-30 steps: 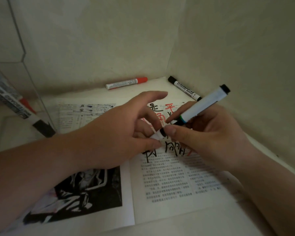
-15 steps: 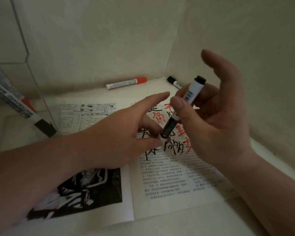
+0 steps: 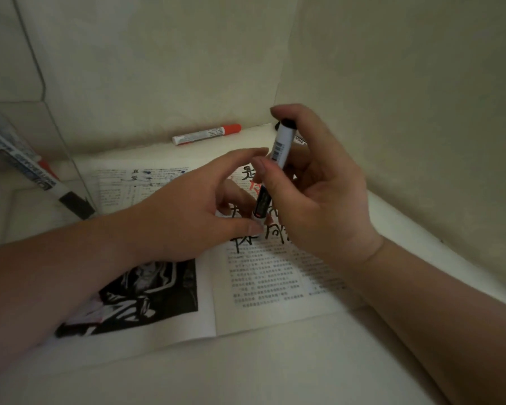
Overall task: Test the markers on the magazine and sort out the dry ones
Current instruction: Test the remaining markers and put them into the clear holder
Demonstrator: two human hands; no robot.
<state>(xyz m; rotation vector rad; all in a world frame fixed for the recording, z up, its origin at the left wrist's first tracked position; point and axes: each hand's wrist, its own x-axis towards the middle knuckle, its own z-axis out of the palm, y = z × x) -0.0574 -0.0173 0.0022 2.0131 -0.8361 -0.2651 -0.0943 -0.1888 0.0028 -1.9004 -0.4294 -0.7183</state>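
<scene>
An open magazine (image 3: 275, 283) lies flat, with red and black test scribbles on its right page. Above those scribbles a white marker (image 3: 278, 149) with a black top end stands nearly upright. My right hand (image 3: 319, 197) grips its barrel, thumb on the front and index finger curled over the top. My left hand (image 3: 187, 211) reaches in from the left. Its thumb and a hidden finger pinch the marker's white lower end, just under a black section. I cannot see the tip.
A red-capped marker (image 3: 206, 135) lies by the back wall. Part of a black-capped marker (image 3: 300, 140) shows behind my right hand. At the left, a clear container (image 3: 70, 171) holds several markers (image 3: 27, 168). Walls close in at the back and right.
My right hand swung the marker from a slant to nearly upright and curled its index finger over the top. My left hand stayed at the lower end.
</scene>
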